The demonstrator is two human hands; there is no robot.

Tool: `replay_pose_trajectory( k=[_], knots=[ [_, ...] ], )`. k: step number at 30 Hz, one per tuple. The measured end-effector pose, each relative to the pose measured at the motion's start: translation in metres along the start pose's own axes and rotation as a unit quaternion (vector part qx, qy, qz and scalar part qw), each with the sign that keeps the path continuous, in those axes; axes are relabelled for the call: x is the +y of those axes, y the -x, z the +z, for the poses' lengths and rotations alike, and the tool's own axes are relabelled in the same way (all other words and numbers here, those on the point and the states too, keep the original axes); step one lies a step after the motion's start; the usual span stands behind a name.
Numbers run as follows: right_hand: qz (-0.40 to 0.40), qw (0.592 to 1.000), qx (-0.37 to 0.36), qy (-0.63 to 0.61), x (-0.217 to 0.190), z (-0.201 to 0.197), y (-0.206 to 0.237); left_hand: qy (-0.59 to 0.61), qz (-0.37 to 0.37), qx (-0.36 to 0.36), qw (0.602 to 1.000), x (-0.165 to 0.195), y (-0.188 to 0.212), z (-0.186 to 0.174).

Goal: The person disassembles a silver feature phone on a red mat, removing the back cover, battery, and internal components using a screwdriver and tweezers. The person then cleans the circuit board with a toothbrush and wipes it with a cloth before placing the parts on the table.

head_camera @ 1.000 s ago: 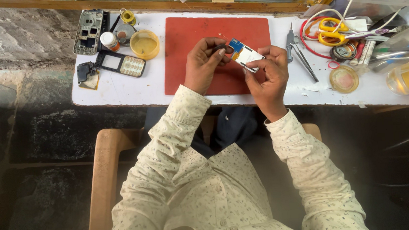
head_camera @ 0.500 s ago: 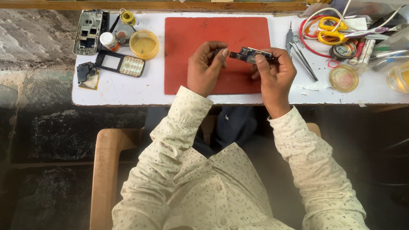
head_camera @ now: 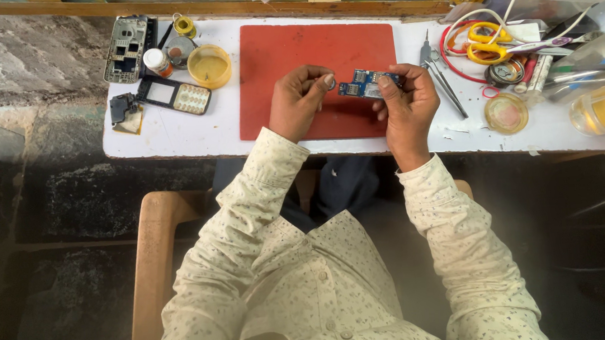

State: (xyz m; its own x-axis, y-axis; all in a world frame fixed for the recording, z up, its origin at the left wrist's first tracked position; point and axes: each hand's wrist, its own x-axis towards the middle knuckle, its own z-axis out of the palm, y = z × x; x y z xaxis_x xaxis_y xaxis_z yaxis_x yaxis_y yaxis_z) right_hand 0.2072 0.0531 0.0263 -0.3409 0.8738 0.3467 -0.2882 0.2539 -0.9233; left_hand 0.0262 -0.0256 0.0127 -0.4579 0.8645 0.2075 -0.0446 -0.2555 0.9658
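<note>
2 hands work a small blue circuit board [head_camera: 368, 83] above a red mat [head_camera: 286, 56].

The right hand [head_camera: 405, 104] pinches the board at its right end, fingers curled around it. The left hand [head_camera: 297, 102], just left of the board, has its fingertips pressed together on a tiny part I cannot make out. Tweezers [head_camera: 443, 80] lie just right of the right hand; a yellow dish [head_camera: 209, 66] and a phone frame [head_camera: 176, 95] sit well left of the left hand.

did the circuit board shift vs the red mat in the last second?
Yes. The blue circuit board, held in the right hand, now lies flatter and lower over the red mat, nearer the left hand.
</note>
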Motion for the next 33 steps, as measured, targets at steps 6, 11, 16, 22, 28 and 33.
replay_pose_trajectory(
  k=[6,11,16,22,28,33],
  knots=[
    [0.017,1.000,-0.007,0.012,-0.002,-0.001,0.001,-0.040,-0.029,-0.023,0.999,0.010,0.006,-0.009],
    [0.019,0.999,-0.027,0.030,-0.001,-0.003,0.000,-0.049,0.014,-0.048,0.998,0.016,0.004,-0.015],
    [0.016,0.997,-0.058,0.038,0.000,-0.005,-0.001,-0.062,0.033,-0.105,0.992,0.020,0.002,-0.019],
    [0.031,0.995,-0.072,0.059,0.001,-0.007,-0.002,-0.143,0.027,-0.126,0.981,0.022,0.000,-0.016],
    [0.016,0.993,-0.108,0.034,0.004,-0.006,-0.005,-0.093,-0.023,-0.169,0.981,0.014,-0.003,-0.009],
    [0.028,0.992,-0.121,0.004,0.005,-0.006,-0.004,-0.112,-0.078,-0.190,0.972,0.005,-0.004,-0.004]
  ],
)
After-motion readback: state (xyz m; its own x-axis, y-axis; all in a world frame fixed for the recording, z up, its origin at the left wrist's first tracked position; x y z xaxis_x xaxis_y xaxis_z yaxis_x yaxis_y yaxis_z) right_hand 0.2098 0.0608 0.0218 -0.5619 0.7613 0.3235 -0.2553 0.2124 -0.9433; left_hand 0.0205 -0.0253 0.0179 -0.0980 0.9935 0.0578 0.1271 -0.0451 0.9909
